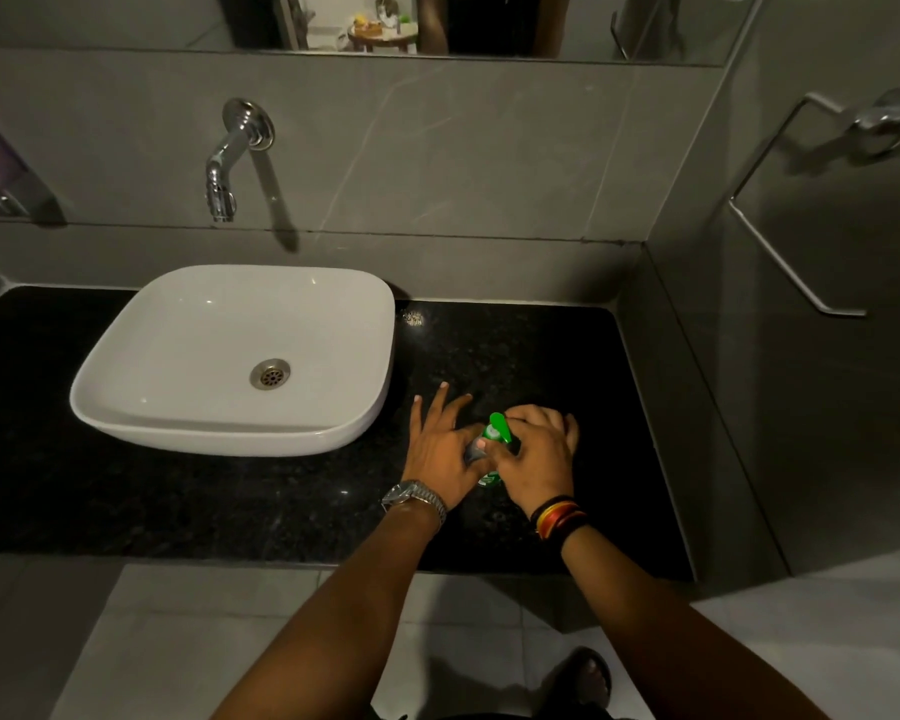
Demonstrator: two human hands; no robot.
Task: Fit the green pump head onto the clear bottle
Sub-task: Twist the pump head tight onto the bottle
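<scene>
A clear bottle [473, 451] with a green label stands on the black granite counter [230, 501], right of the basin. My left hand [440, 449] grips its side with thumb and palm, fingers spread out past it. The green pump head [501, 428] sits at the bottle's top, its nozzle pointing away from me. My right hand [539, 452] is closed around the pump head's collar from the right. Most of the bottle is hidden between my two hands.
A white countertop basin [126, 407] lies left of my hands, a chrome wall tap [224, 163] above it. The tiled side wall with a towel rail [780, 252] closes the right. The counter's front edge runs just under my wrists.
</scene>
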